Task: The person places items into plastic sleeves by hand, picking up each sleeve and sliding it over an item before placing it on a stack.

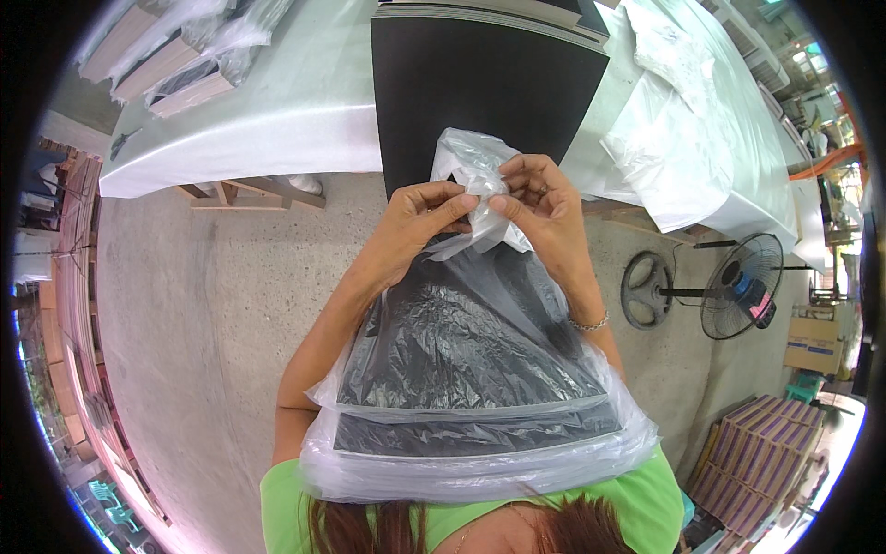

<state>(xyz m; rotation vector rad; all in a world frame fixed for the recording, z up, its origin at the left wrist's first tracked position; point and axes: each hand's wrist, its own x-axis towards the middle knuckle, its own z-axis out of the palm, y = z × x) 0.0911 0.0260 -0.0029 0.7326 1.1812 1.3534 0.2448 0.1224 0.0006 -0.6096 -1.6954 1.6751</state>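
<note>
Clear plastic wrapping, one piece: at centre and toward 6 o'clock, held before a person in a green shirt; crumpled and bunched at its upper end, spread wide and creased at its lower. Dark, flat material shows through it; whether one sheet or several, I cannot tell from where I stand.

Left hand, one: just left of centre, toward 11 o'clock; thumb and fingers brought together on the bunched end of the wrapping.

Right hand, one: toward 1 o'clock, just beside its fellow; thumb and forefinger narrowed on the same bunch, the other fingers curled. Bracelet at the wrist.

Black panels, a stack: at 12 o'clock, on the pale-covered tabletop, jutting past its near edge.

Film-wrapped bundles, several: between 10 and 11 o'clock, same tabletop. Scissors: 10 o'clock, near the corner.

White plastic, loose and rumpled: 2 o'clock, draped over the edge.

Fan, black, on a round base: 3 o'clock, on the concrete floor. Carton, brown: just past 3 o'clock. Striped stack: 4 o'clock.
</note>
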